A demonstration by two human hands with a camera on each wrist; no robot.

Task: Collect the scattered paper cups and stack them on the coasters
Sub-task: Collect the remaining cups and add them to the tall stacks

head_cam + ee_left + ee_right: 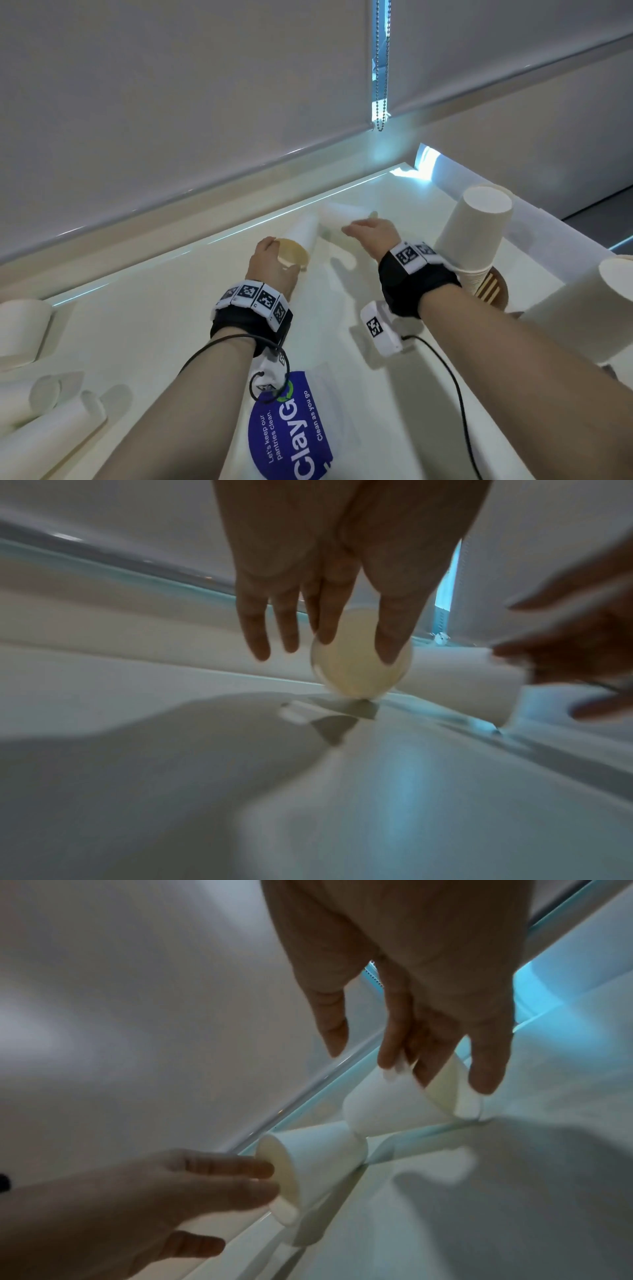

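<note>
Paper rim under my left fingers [387, 647]: they are spread almost straight over the open mouth of a cup [298, 246] lying on its side, tips at its rim, thumb low beside it. I can't yet call it a grip; it reads to me as a reach about to wrap round the widest part, where the paper is stiffest. My right fingers [486, 1069] are likewise extended and slightly parted, draped over the mouth end of a second cup [339, 215], touching it but not curled round. That cup lies just beyond the first, nearer the window blind [171, 102], the two narrow bases meeting nose to nose in the right wrist view. Both being tipped over, each hand comes at a mouth from its own side.

Outward from the first cup: my left hand [270, 265] and right hand [371, 233] both hover low over the white worktop [154, 325]. To the right of it, a stack of upturned cups [476, 233] sits on a slatted wooden coaster [493, 291], so I judge that is where these go. More cups [51, 411] lie loose at the near left of it, still uncollected.
</note>
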